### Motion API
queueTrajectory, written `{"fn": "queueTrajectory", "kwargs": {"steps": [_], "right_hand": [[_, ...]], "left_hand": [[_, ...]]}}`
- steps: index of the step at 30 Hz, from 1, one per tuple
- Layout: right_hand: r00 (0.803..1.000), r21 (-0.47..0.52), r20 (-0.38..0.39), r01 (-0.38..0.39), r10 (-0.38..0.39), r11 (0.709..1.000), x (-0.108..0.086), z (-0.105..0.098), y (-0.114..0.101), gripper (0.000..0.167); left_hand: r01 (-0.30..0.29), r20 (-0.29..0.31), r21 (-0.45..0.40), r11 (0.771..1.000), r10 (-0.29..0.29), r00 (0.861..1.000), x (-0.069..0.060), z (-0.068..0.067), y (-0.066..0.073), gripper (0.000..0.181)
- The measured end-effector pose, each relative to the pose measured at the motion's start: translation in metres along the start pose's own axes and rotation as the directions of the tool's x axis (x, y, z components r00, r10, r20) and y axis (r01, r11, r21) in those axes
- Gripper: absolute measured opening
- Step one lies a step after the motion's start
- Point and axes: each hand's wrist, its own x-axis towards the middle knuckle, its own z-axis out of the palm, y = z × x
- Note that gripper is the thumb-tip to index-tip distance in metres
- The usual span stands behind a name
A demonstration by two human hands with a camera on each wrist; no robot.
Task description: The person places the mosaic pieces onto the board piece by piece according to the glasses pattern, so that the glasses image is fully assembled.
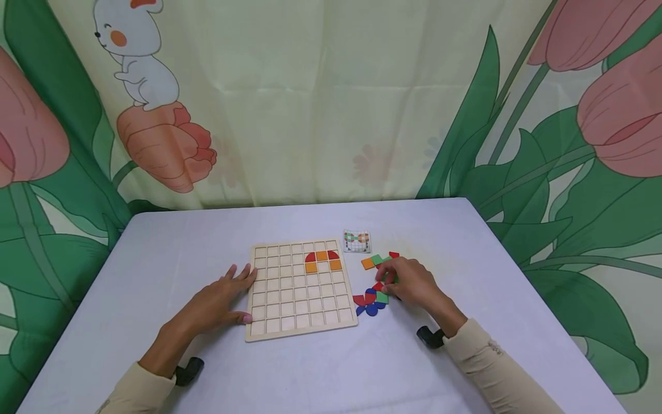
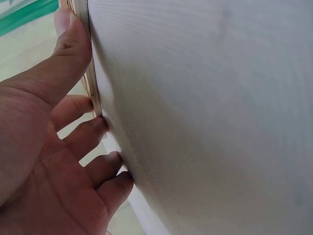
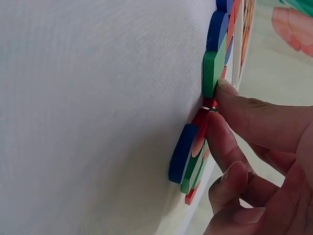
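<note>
My left hand (image 1: 224, 302) is spread along the left edge of a wooden grid board (image 1: 289, 299), its thumb and fingertips touching the edge. In the left wrist view the thumb (image 2: 73, 39) presses against the board's side. Red rounded pieces (image 1: 310, 257) and orange squares (image 1: 322, 256) sit in upper right cells of the board. My right hand (image 1: 411, 282) is among loose coloured pieces right of the board. Its thumb and index fingertips are close together at a small red piece (image 1: 378, 286); whether they pinch it is unclear. A green square (image 3: 211, 71) lies beside the thumb.
A small printed pattern card (image 1: 357, 241) lies beyond the board's upper right corner. Several blue pieces (image 1: 372, 310) lie by its lower right side, with an orange square (image 1: 368, 263) farther back. The white cloth-covered table (image 1: 207, 230) ends at a printed curtain (image 1: 320, 115).
</note>
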Motion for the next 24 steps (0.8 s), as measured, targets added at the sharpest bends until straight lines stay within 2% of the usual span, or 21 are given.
{"fn": "queueTrajectory", "kwargs": {"steps": [7, 14, 19, 24], "right_hand": [[1.0, 0.006, -0.009, 0.01, -0.01, 1.0, 0.0, 0.001, 0.002, 0.019], [0.998, 0.079, -0.052, 0.036, -0.032, 0.996, 0.001, 0.002, 0.002, 0.021], [0.994, 0.146, -0.09, 0.066, -0.053, 0.987, 0.005, 0.006, -0.01, 0.016], [0.992, 0.177, -0.102, 0.098, -0.081, 0.979, 0.006, 0.011, -0.032, 0.015]], "left_hand": [[0.013, 0.011, 0.003, 1.0, -0.013, 1.0, 0.0, 0.002, 0.0, 0.107], [-0.007, 0.001, 0.016, 1.0, 0.007, 1.0, 0.001, 0.0, 0.0, 0.106], [-0.006, -0.001, 0.015, 1.0, 0.006, 1.0, 0.0, -0.001, -0.001, 0.105], [0.006, 0.007, 0.006, 1.0, -0.007, 1.0, 0.0, -0.001, 0.0, 0.106]]}}
